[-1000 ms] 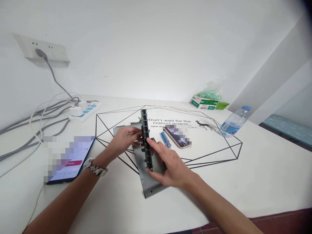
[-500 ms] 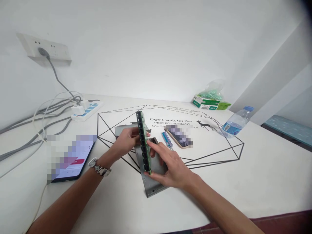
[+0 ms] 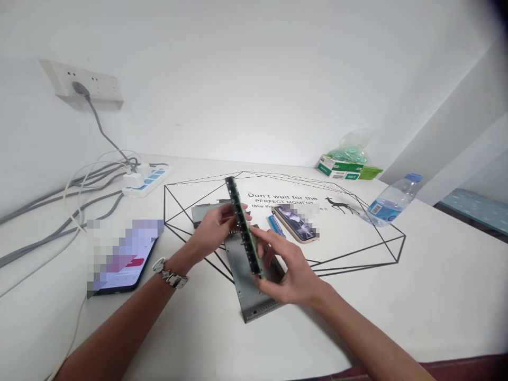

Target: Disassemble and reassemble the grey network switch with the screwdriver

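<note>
Between my hands a green circuit board (image 3: 243,227) is held on edge, its row of black port sockets facing me and its far end tipped up to the left. The fingers of my left hand (image 3: 216,227) are closed on its far half. My right hand (image 3: 291,264) grips the near end, thumb at the lower corner and index finger along the board's side. Below the board a grey metal casing (image 3: 248,296) lies on the table. Another grey metal piece (image 3: 200,212) rests behind my left hand, partly hidden. A blue-handled screwdriver (image 3: 275,226) lies past my right hand.
A phone (image 3: 299,225) lies beside the screwdriver, and a larger phone (image 3: 130,264) is at the left. Cables run to a power strip (image 3: 147,182). A water bottle (image 3: 391,201) and green-white boxes (image 3: 341,166) stand at the right on the white table (image 3: 357,317).
The board has tilted further, its near end swinging right along with my right hand. My left hand keeps its hold. The whole view has shifted slightly.
</note>
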The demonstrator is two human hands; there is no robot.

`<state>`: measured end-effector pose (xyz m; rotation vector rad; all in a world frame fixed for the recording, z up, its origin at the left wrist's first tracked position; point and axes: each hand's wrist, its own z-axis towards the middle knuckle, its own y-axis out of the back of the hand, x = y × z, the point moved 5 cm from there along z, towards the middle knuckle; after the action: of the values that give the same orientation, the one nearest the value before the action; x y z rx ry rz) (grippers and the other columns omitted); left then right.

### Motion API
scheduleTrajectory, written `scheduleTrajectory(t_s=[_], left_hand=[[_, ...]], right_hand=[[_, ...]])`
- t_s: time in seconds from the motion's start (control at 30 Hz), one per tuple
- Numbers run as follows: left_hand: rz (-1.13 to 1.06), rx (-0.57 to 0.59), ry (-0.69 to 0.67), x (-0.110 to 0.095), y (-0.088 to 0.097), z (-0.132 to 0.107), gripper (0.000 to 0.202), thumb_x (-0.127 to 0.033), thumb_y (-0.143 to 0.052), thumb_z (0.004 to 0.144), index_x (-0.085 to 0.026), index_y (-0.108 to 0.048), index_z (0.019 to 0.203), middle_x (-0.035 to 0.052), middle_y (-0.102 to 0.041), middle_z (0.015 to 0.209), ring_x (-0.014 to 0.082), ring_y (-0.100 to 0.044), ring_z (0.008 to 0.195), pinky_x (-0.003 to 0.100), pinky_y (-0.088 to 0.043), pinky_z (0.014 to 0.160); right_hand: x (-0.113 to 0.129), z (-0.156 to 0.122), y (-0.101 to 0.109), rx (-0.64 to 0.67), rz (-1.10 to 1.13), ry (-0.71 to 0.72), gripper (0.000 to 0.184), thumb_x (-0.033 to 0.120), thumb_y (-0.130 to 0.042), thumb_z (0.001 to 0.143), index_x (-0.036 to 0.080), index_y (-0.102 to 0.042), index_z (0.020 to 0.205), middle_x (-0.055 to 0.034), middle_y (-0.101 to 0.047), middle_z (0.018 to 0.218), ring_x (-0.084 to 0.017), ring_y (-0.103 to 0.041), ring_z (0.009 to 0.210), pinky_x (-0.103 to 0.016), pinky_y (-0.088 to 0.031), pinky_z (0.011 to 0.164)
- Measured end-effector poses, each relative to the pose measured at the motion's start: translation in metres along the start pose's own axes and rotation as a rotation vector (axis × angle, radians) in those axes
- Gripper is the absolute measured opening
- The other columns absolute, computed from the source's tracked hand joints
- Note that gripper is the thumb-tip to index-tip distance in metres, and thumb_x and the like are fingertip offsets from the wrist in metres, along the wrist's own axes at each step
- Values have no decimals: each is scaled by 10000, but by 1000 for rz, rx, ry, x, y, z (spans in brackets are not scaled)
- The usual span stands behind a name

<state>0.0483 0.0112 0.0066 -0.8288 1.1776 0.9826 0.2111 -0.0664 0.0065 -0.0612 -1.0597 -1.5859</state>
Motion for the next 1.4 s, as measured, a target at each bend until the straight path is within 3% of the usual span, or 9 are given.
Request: scheduleTrajectory(t_s=[0.23,0.4,0.53,0.7,0.93,1.03,1.17,1.27,1.4], left_hand=[[76,-101,0,-1,24,3,369,-450,-800,765,-161,-619,906,16,-675,794,124,-612,693,238,-518,614],[91,-130,-10,-9,22,1,335,-362,-845,713,-157,-612,840,7,-667,749,106,-606,628,205,-494,539],[6,-6,-53,-16,8,-3,278,-379,-753,821,-147,-661,943,38,-712,802,126,-662,620,264,-583,594],[-36,156,-127,-19,-9,-11,247,-321,-673,907,-156,-719,1084,88,-759,1002,167,-731,859,308,-623,814],[-36,197,-110,-19,-16,-13,328,-353,-620,944,-175,-659,1216,107,-748,1063,185,-723,949,330,-601,893],[-69,96,-63,-17,-7,-8,417,-436,-617,936,-147,-580,1234,99,-743,920,178,-724,786,318,-619,744],[50,-108,14,-17,14,-3,533,-458,-632,919,-180,-448,1336,-12,-668,633,144,-654,530,248,-561,514],[194,-47,132,-14,19,-4,412,-381,-617,931,-170,-477,1256,-27,-639,541,151,-637,468,243,-545,478],[334,44,305,0,18,-8,276,-345,-557,956,-178,-453,1150,-21,-629,487,196,-677,490,281,-567,499]], right_hand=[[-13,4,14,-63,205,-269,666,178,-649,808,236,-459,1443,-55,-666,983,-201,-627,835,-328,-547,715],[-40,1,9,-101,355,-608,516,444,-628,910,207,-542,1360,-35,-661,850,-152,-597,593,-271,-500,458],[-49,0,3,-124,414,-683,524,492,-589,931,198,-548,1362,-1,-634,738,-152,-604,524,-307,-553,464],[-34,2,-3,-19,618,-738,400,413,-645,898,209,-601,1240,-81,-702,1001,-196,-718,701,-393,-623,681],[-26,2,-8,35,789,-727,428,354,-798,754,225,-597,1109,-61,-696,1018,-227,-736,815,-438,-603,791],[-33,2,-7,-3,660,-753,339,441,-688,841,219,-556,1062,-7,-658,816,-162,-661,639,-346,-564,638],[-34,4,1,-62,142,-676,177,371,-588,872,213,-558,947,82,-465,540,-107,-423,477,-256,-347,491],[-28,4,4,-27,-226,-628,86,282,-595,793,209,-547,793,51,-546,551,-118,-466,516,-277,-339,545],[-25,4,3,60,-503,-620,147,305,-579,763,210,-508,676,32,-583,548,-120,-456,508,-284,-281,542]])
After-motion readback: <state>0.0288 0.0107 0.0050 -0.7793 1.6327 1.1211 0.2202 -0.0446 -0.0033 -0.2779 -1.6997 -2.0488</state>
